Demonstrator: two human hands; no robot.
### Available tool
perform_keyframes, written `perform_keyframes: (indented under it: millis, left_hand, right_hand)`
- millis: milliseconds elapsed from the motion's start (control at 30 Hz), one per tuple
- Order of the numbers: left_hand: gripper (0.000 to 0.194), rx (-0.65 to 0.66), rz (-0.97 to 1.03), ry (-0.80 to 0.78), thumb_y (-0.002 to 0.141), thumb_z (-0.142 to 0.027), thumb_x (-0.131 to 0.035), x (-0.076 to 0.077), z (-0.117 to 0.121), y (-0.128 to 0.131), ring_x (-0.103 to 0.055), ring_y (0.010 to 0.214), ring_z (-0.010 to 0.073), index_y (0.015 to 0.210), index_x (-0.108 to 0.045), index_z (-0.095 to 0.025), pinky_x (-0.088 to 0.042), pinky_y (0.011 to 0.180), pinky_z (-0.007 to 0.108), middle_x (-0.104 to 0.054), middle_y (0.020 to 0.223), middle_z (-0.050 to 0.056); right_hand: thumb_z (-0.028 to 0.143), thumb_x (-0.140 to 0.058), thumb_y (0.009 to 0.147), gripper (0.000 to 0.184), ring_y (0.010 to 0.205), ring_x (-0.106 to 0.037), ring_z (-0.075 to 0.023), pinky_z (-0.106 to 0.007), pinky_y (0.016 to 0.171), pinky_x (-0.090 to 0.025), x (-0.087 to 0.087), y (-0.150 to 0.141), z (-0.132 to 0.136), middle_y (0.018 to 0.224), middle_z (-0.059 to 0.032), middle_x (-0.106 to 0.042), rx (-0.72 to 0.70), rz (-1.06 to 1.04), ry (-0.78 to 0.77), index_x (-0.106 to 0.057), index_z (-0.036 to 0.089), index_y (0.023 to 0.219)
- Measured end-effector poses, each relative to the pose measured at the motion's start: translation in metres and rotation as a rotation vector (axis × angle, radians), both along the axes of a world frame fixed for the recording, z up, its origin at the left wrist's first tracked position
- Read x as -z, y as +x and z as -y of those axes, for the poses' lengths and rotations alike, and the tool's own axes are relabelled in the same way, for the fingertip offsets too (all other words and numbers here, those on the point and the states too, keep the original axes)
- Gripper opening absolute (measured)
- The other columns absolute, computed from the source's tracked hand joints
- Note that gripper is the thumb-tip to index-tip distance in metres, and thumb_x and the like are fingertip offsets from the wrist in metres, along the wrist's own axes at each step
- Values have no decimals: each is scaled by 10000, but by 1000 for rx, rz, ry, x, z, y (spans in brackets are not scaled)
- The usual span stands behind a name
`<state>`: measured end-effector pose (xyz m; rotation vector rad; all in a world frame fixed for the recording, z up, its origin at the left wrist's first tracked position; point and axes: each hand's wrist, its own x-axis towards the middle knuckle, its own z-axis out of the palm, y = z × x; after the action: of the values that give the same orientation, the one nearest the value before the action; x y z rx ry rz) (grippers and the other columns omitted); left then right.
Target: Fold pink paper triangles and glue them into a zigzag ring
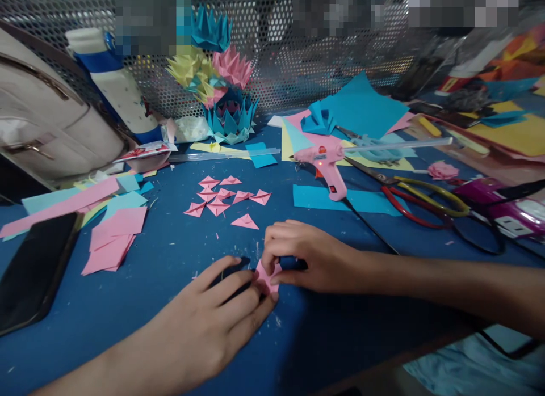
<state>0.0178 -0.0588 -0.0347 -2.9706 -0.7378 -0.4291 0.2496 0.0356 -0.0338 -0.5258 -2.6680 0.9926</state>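
A small piece of pink paper (266, 278) lies on the blue table between my hands. My right hand (304, 248) has curled fingers and thumb pinched on its right side. My left hand (221, 316) reaches in from the lower left, palm down with fingers stretched and apart; some fingertips rest against the paper's left and near edges. Part of the paper is hidden under the fingers. Just beyond sit several folded pink paper triangles (219, 207), with one triangle (246, 221) closest to my right hand. A stack of pink paper squares (113, 240) is off to the left.
Behind my right hand stands a pink glue gun (327, 166), its cord passing near my forearm. Scissors (421, 200) lie at right. A phone (36, 271) rests at left. Paper flowers (230, 115), a bottle (121, 89) and a bag (46, 106) line the perforated back panel.
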Motion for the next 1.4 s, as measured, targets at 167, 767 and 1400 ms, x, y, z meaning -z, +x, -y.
perform_keyframes:
  millis: [167, 767, 1400]
  left_hand:
    - [378, -13, -4, 0, 1047, -157, -380, 1, -1, 1, -543, 1147, 231, 1377, -561, -118, -137, 1196, 432, -679, 1221, 36]
    - [419, 1, -7, 2, 1052, -132, -283, -1, -1, 1, -559, 1133, 234, 1352, -576, -115, -213, 1151, 447, -666, 1238, 65]
    - [407, 0, -31, -3, 1043, -154, -336, 2, 0, -3, -538, 1236, 237, 1393, -544, -136, -185, 1198, 455, -608, 1364, 88]
  right_hand:
    - [310, -628, 963, 168, 796, -537, -126, -256, 713, -348, 3, 8, -14, 841, -7, -639, -126, -99, 44, -739, 212, 885]
    - [329, -582, 987, 216, 960, -569, -171, -281, 817, -422, -2, 14, -30, 1016, -66, -690, -150, -72, 115, -696, 173, 1085]
    - [247, -586, 976, 137, 974, -560, -169, -290, 875, -431, -8, 10, -23, 1021, -57, -686, -86, -52, -30, -675, 162, 1037]
